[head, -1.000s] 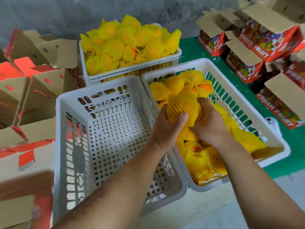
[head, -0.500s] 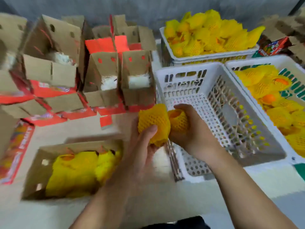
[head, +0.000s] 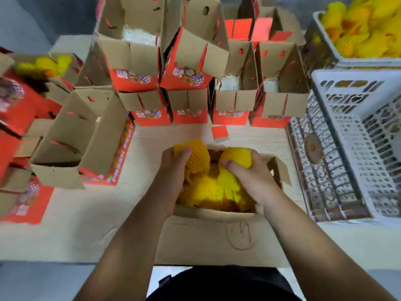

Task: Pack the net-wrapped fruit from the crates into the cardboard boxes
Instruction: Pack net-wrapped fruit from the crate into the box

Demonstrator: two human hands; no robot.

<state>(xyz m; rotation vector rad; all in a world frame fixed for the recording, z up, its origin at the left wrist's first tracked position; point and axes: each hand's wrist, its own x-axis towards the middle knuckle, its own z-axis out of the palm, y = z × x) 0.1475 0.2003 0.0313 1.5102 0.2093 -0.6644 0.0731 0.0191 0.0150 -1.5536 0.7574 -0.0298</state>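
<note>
While both hands sit over the open box [head: 217, 240], the left hand [head: 173, 168] is curled round a netted fruit [head: 196, 156] and the right hand [head: 251, 177] grips another fruit [head: 237, 157], both just above the yellow pile [head: 208, 190] already inside. White crate [head: 347, 148] to the right, spare boxes [head: 191, 83] lined up behind

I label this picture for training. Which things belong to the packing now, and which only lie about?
In use:
left hand gripping a net-wrapped fruit
right hand gripping another fruit
open cardboard box

Idle:
empty white crate
red card scrap
</note>
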